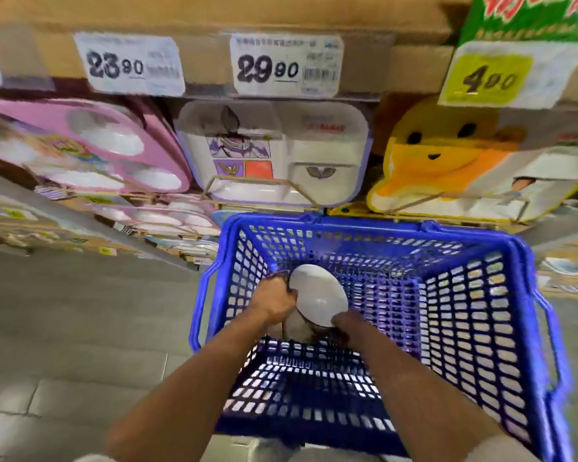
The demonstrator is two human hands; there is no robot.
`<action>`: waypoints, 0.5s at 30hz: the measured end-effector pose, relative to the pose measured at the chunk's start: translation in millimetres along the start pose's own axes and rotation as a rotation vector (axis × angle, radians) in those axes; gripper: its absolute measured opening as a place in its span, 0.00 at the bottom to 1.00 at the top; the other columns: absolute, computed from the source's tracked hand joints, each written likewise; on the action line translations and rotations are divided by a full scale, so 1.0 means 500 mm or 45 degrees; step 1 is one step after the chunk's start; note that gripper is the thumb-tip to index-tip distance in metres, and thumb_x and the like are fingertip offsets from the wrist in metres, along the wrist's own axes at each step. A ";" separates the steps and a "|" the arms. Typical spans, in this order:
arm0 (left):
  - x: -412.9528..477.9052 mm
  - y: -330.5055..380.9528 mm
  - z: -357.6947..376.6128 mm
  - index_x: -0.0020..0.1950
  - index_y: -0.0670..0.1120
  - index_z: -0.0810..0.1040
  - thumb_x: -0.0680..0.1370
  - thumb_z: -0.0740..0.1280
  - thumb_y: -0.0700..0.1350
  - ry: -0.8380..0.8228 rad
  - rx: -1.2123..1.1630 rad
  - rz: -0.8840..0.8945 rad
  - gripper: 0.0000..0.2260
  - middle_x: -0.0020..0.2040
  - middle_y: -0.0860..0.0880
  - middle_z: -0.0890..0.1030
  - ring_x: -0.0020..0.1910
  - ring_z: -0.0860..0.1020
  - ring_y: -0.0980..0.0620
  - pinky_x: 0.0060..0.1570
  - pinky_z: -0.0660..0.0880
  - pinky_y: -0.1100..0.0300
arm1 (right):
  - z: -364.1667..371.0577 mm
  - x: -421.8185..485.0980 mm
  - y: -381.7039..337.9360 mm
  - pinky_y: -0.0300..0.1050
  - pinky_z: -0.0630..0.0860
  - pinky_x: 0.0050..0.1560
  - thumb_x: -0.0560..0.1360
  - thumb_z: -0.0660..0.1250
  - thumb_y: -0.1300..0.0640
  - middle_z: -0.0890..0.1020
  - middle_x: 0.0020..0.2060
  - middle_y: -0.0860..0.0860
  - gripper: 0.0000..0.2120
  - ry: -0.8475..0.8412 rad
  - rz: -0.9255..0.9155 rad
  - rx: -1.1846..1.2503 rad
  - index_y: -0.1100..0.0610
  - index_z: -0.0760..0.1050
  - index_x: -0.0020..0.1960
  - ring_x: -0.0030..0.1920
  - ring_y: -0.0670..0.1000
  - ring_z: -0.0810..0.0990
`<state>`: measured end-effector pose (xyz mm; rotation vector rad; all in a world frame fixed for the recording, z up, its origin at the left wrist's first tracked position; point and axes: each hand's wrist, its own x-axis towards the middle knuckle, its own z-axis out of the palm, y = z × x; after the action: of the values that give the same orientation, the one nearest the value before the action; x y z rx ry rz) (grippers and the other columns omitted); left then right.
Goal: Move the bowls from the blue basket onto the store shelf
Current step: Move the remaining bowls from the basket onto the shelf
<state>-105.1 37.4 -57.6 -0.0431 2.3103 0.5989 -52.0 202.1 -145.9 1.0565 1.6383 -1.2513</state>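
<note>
Both my hands reach down into the blue basket [501, 315], which stands on the floor in front of the store shelf [214, 85]. Between them is a white bowl [317, 295], tilted with its rounded side toward me. My left hand [274, 300] grips its left rim and my right hand [346, 326] grips its lower right edge. Something pale, perhaps another bowl [294, 326], shows just beneath it, mostly hidden by the hands.
The shelf ahead holds a pink divided plate [80, 145], a white and purple divided plate [274, 151] and a yellow duck-shaped item [447, 151] behind wire holders. Price tags [284, 66] hang on the shelf edge above. Grey tiled floor [64, 328] lies to the left.
</note>
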 end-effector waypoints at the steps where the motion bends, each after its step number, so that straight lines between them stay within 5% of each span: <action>1: -0.003 -0.001 -0.009 0.67 0.43 0.73 0.80 0.61 0.45 -0.025 0.002 0.017 0.16 0.62 0.38 0.78 0.60 0.76 0.39 0.57 0.72 0.53 | -0.012 -0.011 -0.006 0.39 0.73 0.20 0.77 0.56 0.71 0.75 0.38 0.60 0.11 0.044 -0.021 -0.006 0.63 0.71 0.56 0.29 0.53 0.78; 4: -0.016 -0.001 -0.046 0.66 0.44 0.75 0.80 0.62 0.46 -0.038 -0.091 0.053 0.15 0.62 0.41 0.79 0.61 0.77 0.42 0.52 0.70 0.60 | -0.056 -0.062 -0.021 0.33 0.64 0.16 0.76 0.54 0.72 0.74 0.29 0.60 0.10 0.058 -0.118 0.010 0.61 0.71 0.43 0.14 0.46 0.71; 7: -0.029 0.012 -0.086 0.69 0.44 0.72 0.80 0.64 0.46 -0.018 -0.237 0.059 0.18 0.62 0.44 0.79 0.55 0.77 0.48 0.48 0.67 0.64 | -0.101 -0.135 -0.043 0.33 0.63 0.18 0.77 0.56 0.71 0.72 0.21 0.56 0.11 0.067 -0.219 0.101 0.61 0.71 0.39 0.16 0.47 0.69; 10: -0.040 0.042 -0.121 0.68 0.44 0.72 0.79 0.64 0.45 -0.039 -0.374 0.131 0.18 0.60 0.47 0.78 0.56 0.77 0.47 0.54 0.71 0.58 | -0.147 -0.225 -0.070 0.32 0.58 0.16 0.77 0.58 0.69 0.69 0.19 0.52 0.12 0.079 -0.287 0.107 0.60 0.69 0.36 0.14 0.44 0.64; 15: -0.090 0.129 -0.166 0.49 0.52 0.76 0.80 0.62 0.49 -0.139 -0.695 0.207 0.04 0.52 0.49 0.79 0.47 0.77 0.53 0.41 0.72 0.58 | -0.224 -0.379 -0.111 0.34 0.55 0.20 0.76 0.57 0.67 0.69 0.25 0.53 0.09 0.021 -0.487 0.014 0.59 0.69 0.39 0.19 0.45 0.61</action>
<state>-139.8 52.4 50.3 -0.0783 1.9960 1.2677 -53.4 275.1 69.3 0.7816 1.9082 -1.4986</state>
